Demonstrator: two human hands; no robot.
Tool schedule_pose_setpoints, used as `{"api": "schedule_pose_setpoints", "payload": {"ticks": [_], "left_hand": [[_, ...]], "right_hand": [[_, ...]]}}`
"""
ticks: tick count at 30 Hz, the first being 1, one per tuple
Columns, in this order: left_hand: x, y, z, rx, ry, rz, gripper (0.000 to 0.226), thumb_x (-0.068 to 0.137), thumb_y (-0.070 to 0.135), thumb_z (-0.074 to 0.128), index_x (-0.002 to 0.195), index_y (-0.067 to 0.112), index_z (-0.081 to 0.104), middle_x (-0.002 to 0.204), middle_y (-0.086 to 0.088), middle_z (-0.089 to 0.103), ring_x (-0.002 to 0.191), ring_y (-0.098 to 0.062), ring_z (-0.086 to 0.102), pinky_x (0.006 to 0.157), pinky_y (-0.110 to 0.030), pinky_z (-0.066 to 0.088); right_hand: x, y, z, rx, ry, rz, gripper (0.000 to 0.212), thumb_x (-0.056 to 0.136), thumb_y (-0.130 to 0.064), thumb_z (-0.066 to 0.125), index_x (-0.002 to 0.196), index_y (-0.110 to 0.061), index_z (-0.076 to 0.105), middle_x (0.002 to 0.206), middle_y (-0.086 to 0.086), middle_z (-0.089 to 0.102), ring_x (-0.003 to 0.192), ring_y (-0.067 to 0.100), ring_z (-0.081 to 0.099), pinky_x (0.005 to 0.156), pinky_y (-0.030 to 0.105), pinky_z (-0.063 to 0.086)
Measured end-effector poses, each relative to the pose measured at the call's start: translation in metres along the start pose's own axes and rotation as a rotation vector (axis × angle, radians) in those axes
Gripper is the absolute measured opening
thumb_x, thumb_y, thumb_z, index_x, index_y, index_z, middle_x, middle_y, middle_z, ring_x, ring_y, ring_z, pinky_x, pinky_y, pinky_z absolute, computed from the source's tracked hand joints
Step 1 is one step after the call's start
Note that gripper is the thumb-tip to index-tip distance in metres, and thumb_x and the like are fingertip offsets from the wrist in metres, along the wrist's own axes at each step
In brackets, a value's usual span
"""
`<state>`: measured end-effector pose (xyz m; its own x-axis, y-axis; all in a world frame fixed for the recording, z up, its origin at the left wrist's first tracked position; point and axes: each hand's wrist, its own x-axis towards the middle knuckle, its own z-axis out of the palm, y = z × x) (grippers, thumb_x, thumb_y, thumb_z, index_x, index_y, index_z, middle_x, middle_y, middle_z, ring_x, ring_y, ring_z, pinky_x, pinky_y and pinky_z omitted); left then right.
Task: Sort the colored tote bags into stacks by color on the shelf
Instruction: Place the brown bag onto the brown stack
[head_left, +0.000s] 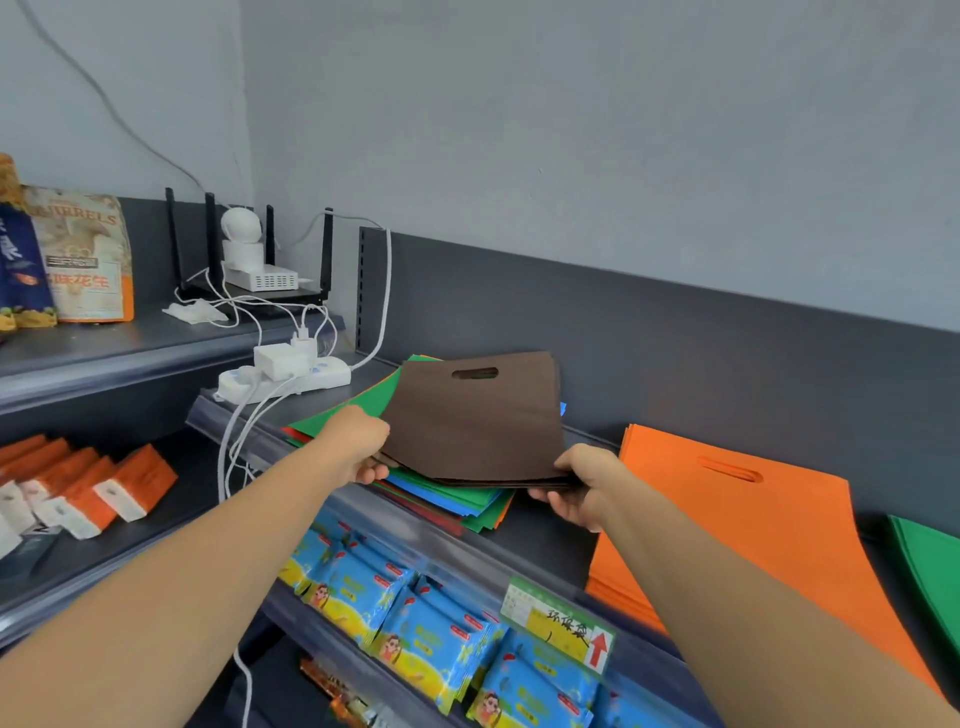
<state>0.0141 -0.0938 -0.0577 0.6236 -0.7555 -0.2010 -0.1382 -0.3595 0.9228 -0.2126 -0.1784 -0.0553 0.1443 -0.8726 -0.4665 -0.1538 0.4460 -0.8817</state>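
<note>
Left hand (361, 447) grips the near left corner of a thin bundle of brown bags (478, 421), its fingers curled under the edge. The right hand (582, 486) pinches the near right corner of the same bundle, thumb on top and fingers below. The bundle lies flat over a mixed pile (332, 415) of green, blue, red and orange bags fanned out on the shelf (545, 540); whether it touches the pile cannot be told. Right of the pile and apart from it lies an orange stack (727, 519), and beside that a green stack (930, 571) is cut off by the right edge of the view.

At far left, a neighbouring shelf holds snack pouches (83, 254), then a black router (260, 291) with a small white camera (240, 228) above it. A white power strip (291, 379) with plugs and cables sits just beside the mixed pile. Lower left, orange-and-white packs (93, 488) lie in a row. Under the bag shelf stand blue packets (431, 623), and a handwritten price tag (561, 623) with a red arrow sits on the front rail. A dark grey panel backs the shelf, with a pale wall (571, 130) above.
</note>
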Motion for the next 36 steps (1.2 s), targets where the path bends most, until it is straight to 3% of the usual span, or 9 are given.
{"api": "schedule_pose_setpoints", "payload": {"ticks": [2,5,9,14,17,21,25,31,36], "left_hand": [[-0.003,0.000,0.004,0.019,0.009,0.008,0.012,0.098,0.001,0.035,0.109,-0.001,0.040,0.081,-0.012,0.048,0.039,-0.019,0.045,0.030,-0.014,0.030],[-0.006,-0.001,0.010,0.084,0.077,0.063,0.028,0.096,0.002,0.035,0.123,-0.004,0.043,0.096,-0.017,0.055,0.036,-0.019,0.049,0.032,-0.017,0.033],[-0.028,0.002,0.027,0.256,0.170,0.245,0.044,0.098,0.010,0.037,0.143,0.007,0.038,0.109,-0.017,0.060,0.053,-0.025,0.059,0.052,-0.027,0.044],[-0.067,0.004,0.052,0.353,0.263,0.401,0.024,0.099,0.018,0.039,0.114,0.008,0.054,0.103,-0.014,0.064,0.071,-0.031,0.065,0.067,-0.037,0.051],[-0.101,0.005,0.070,0.353,0.279,0.483,0.014,0.099,0.017,0.040,0.099,0.010,0.053,0.094,-0.012,0.061,0.077,-0.035,0.061,0.070,-0.042,0.050],[-0.154,0.006,0.101,0.370,0.318,0.580,0.017,0.100,0.016,0.041,0.108,0.007,0.053,0.096,-0.013,0.059,0.081,-0.029,0.052,0.066,-0.037,0.041],[-0.199,0.003,0.134,0.359,0.318,0.663,0.022,0.101,0.019,0.040,0.115,0.007,0.053,0.092,-0.010,0.060,0.080,-0.030,0.054,0.063,-0.037,0.041],[-0.252,0.012,0.180,0.363,0.238,0.754,0.028,0.101,0.021,0.041,0.125,0.010,0.050,0.109,-0.014,0.063,0.100,-0.038,0.057,0.073,-0.039,0.041],[-0.289,0.030,0.216,0.357,0.150,0.858,0.026,0.101,0.020,0.039,0.123,0.010,0.050,0.102,-0.012,0.064,0.091,-0.032,0.055,0.068,-0.035,0.035]], "right_hand": [[-0.004,0.002,-0.001,-0.123,0.024,-0.061,0.015,0.095,-0.007,0.036,0.090,-0.006,0.051,0.053,0.011,0.064,0.030,0.017,0.056,0.033,0.011,0.033],[-0.009,0.007,-0.005,-0.310,0.078,-0.258,0.023,0.091,-0.005,0.031,0.106,-0.009,0.048,0.089,0.011,0.062,0.034,0.017,0.054,0.035,0.014,0.026],[-0.029,0.016,-0.023,-0.510,0.121,-0.484,0.026,0.089,-0.005,0.030,0.110,-0.009,0.045,0.105,0.009,0.057,0.057,0.026,0.057,0.047,0.028,0.039],[-0.064,0.028,-0.063,-0.619,0.244,-0.655,0.027,0.086,-0.006,0.032,0.111,-0.009,0.043,0.099,0.013,0.061,0.085,0.038,0.063,0.078,0.048,0.055],[-0.085,0.039,-0.095,-0.638,0.300,-0.685,0.022,0.087,-0.006,0.031,0.106,-0.011,0.041,0.092,0.011,0.061,0.084,0.037,0.061,0.072,0.042,0.051],[-0.118,0.058,-0.141,-0.638,0.385,-0.714,0.020,0.091,-0.004,0.033,0.109,-0.010,0.039,0.083,0.008,0.053,0.079,0.034,0.052,0.066,0.035,0.040],[-0.148,0.077,-0.189,-0.649,0.466,-0.680,0.017,0.091,-0.005,0.035,0.108,-0.007,0.039,0.078,0.006,0.050,0.082,0.034,0.051,0.075,0.040,0.043],[-0.189,0.097,-0.254,-0.652,0.577,-0.615,0.048,0.093,-0.008,0.036,0.141,-0.006,0.031,0.124,0.020,0.058,0.109,0.038,0.055,0.087,0.040,0.042],[-0.215,0.113,-0.301,-0.636,0.681,-0.585,0.052,0.094,-0.008,0.035,0.145,-0.009,0.027,0.098,0.010,0.059,0.086,0.031,0.058,0.072,0.037,0.045]]}}
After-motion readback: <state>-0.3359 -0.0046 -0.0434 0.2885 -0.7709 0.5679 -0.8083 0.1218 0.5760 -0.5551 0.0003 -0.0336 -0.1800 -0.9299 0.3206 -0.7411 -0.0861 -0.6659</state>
